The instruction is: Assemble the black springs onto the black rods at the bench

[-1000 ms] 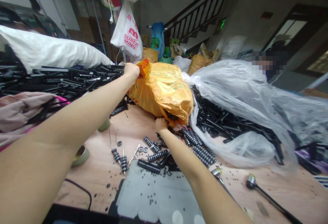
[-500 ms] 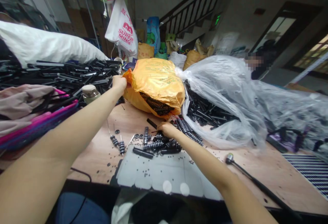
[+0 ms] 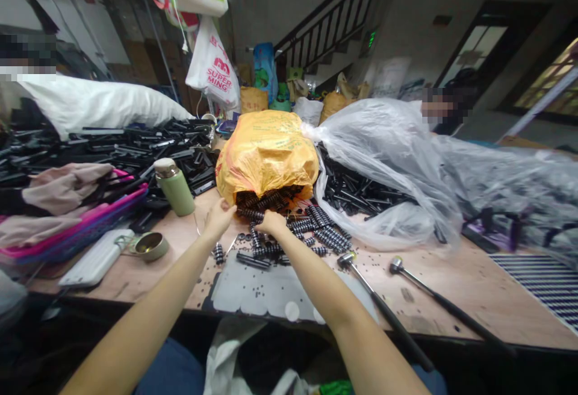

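Observation:
A crumpled yellow sack (image 3: 271, 154) lies on the table, its mouth facing me, with black ribbed rods showing inside. My left hand (image 3: 220, 219) is at the lower left corner of that mouth, fingertips pinched against the sack's edge. To its right, my right hand (image 3: 273, 224) reaches in among the ribbed rods (image 3: 332, 237) spilled below the opening. Its fingers are curled; what they hold, if anything, is hidden. A smooth black bar (image 3: 253, 261) lies at the back edge of a grey sheet (image 3: 244, 292) with small black bits scattered on it.
Left stand a green flask (image 3: 175, 187), a metal cup (image 3: 151, 246), a white power bank-like block (image 3: 96, 258) and a pink basket (image 3: 103, 208). Two mallets (image 3: 379, 304) (image 3: 442, 301) lie right. Clear plastic (image 3: 383, 160) covers black parts. A person (image 3: 451, 103) is behind.
My left hand has come down and nearer from the sack's upper left rim. The sack's mouth now droops forward. My right hand has shifted slightly left, and more ribbed rods lie in front.

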### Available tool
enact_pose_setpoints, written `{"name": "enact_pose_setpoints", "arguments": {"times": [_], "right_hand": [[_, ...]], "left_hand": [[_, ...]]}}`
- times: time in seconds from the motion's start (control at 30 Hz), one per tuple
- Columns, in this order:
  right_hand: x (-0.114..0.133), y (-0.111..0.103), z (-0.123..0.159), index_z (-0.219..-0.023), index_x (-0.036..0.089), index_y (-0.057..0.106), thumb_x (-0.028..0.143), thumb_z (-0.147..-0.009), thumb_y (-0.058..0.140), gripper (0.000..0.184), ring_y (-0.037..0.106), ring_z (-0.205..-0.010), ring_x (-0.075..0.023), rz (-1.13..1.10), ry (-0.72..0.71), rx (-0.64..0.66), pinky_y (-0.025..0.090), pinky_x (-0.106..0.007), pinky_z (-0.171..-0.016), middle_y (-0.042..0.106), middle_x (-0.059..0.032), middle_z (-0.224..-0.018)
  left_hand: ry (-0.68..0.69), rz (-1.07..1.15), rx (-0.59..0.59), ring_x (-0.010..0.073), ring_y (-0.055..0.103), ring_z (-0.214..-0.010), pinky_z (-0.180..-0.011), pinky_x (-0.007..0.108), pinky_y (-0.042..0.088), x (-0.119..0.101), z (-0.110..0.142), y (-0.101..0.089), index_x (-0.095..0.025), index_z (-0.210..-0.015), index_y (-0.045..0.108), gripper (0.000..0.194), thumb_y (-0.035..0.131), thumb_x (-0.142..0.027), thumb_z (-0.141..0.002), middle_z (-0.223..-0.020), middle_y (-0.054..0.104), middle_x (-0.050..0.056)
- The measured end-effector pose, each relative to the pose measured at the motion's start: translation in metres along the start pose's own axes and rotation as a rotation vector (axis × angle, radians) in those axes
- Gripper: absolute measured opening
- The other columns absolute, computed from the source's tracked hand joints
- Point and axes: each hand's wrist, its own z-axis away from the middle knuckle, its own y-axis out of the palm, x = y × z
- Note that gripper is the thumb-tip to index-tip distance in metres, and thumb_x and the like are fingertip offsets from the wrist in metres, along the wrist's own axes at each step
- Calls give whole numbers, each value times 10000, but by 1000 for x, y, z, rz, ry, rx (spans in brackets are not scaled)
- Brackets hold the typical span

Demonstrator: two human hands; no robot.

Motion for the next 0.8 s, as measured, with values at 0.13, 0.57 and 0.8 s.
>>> {"name": "enact_pose_setpoints", "arguments": {"times": [0.13, 0.57, 0.8], "right_hand": [[-12, 1, 3, -933, 148, 601, 395, -768, 596, 298, 566, -951, -212, 17, -125, 50, 455, -359, -791, 624, -79, -983], [-59, 17, 36, -875, 249, 670, 277, -801, 563, 133, 483, -955, -173, -93, -181, -282, 364, -298, -809, 615, -12, -984], [-130, 10, 84, -920, 250, 660, 311, -768, 592, 178, 491, -967, -187, -82, 41, -382, 375, -298, -815, 609, -22, -1010]], "left_hand": [[99, -176, 83, 202, 611, -879, -809, 302, 455, 24, 41, -14, -83, -1137, 545, 455, 489, -323, -754, -984, 654, 119], [55, -607, 186, 292, 574, -927, -743, 350, 427, 4, 37, 55, -70, -1031, 593, 363, 409, -265, -786, -994, 611, 214], [39, -720, 248, 371, 510, -980, -724, 417, 413, -19, 32, 81, -11, -870, 640, 342, 522, -299, -731, -1013, 550, 307]]}}
